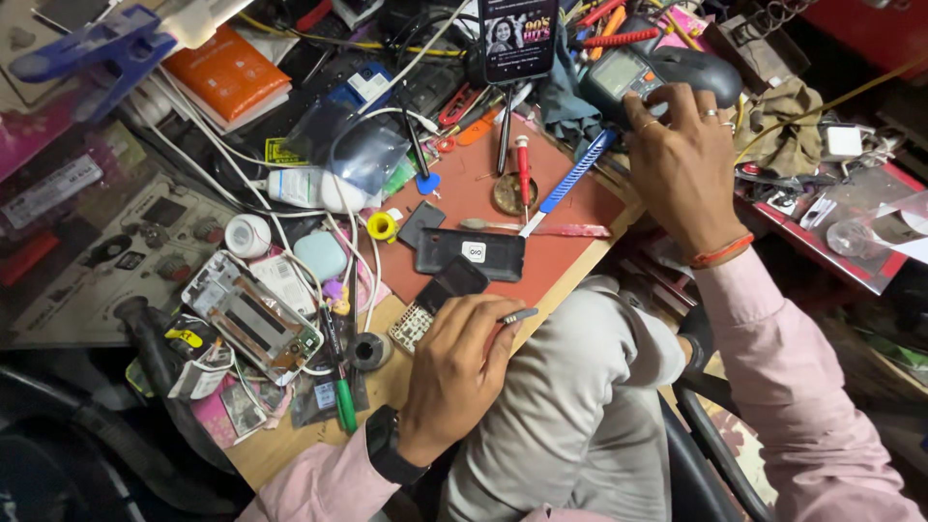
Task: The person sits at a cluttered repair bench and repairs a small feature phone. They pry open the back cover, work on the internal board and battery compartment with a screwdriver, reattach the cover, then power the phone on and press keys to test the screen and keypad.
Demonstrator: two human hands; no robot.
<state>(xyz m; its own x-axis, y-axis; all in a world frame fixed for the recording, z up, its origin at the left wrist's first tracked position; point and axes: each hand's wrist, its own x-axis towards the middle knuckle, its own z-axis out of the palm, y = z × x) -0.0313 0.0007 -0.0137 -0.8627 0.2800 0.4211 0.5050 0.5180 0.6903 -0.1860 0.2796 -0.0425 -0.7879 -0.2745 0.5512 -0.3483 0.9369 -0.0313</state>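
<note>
Tweezers of thin grey metal (517, 316) sit pinched in the curled left hand (454, 372) at the brown wooden bench's (290, 445) near edge, beside a small black phone (450, 283). At one o'clock, the right hand (681, 164) rests with fingers spread on a grey handheld multimeter (619, 77); a black rectangular phone cover (471, 253) lies at twelve o'clock from the left hand.

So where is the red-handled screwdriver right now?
In the head view, the red-handled screwdriver lies upright on the reddish-brown work mat, near its far edge, between a round brass-coloured disc and a blue-handled flat tool.

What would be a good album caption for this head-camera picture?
At a cluttered repair bench, the left hand grips metal tweezers beside a small circuit board while the right hand reaches a multimeter.
</note>
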